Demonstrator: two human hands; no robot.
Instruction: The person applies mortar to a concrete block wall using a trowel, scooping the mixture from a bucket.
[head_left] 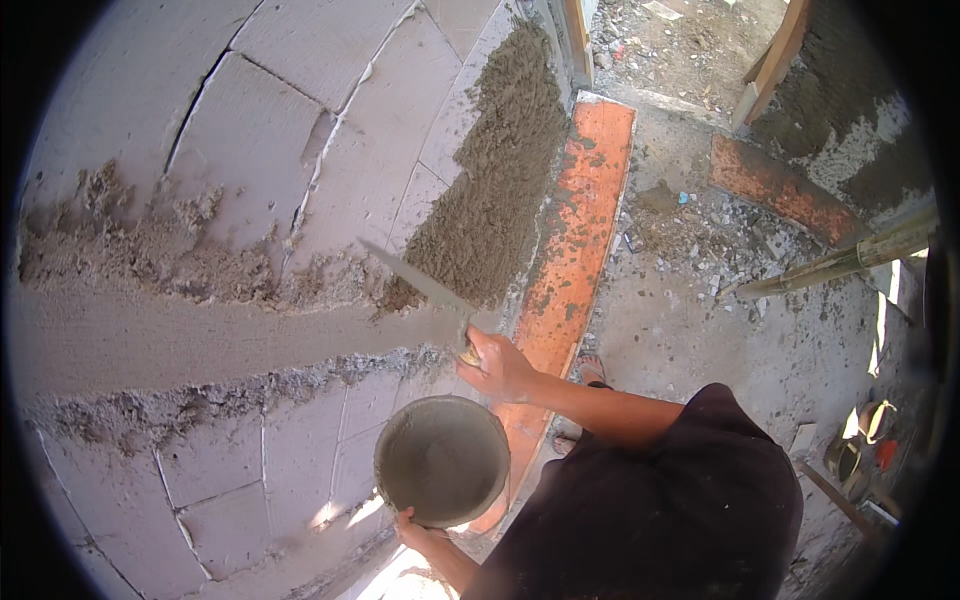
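- Fingers of the right hand [497, 365] are curled shut around the wooden handle of a trowel [420, 283], knuckles up, thumb side toward the wall.
- Trowel blade runs up and to the left from that grip, flat and thin, its edge laid against the grey block wall [270, 140] right where a smoothed band of mortar [200, 335] ends.
- Right forearm comes in from the lower right, bare, reaching out from a dark sleeve and slanting up to the wall.
- Left hand [415, 527] is low, under the near rim of a round mortar pan [442, 460]; fingers are wrapped on the rim's underside, though how many grip it I cannot tell, as the pan hides them.
- The pan sits level, just below the right hand, a skin of wet grey mortar inside, close to the wall but not touching it.
- Above the trowel, a rough, dark patch of fresh mortar [495, 180] climbs the wall's right edge; crumbly ridges border the smoothed band above and below.
- To the right of the wall, an orange plank [580, 220] lies along its foot, spattered with mortar; a sandalled foot [590, 370] shows beside it.
- Beyond that, open concrete floor [700, 320] with scattered rubble, and a bamboo pole [850, 260] slanting across the far right.
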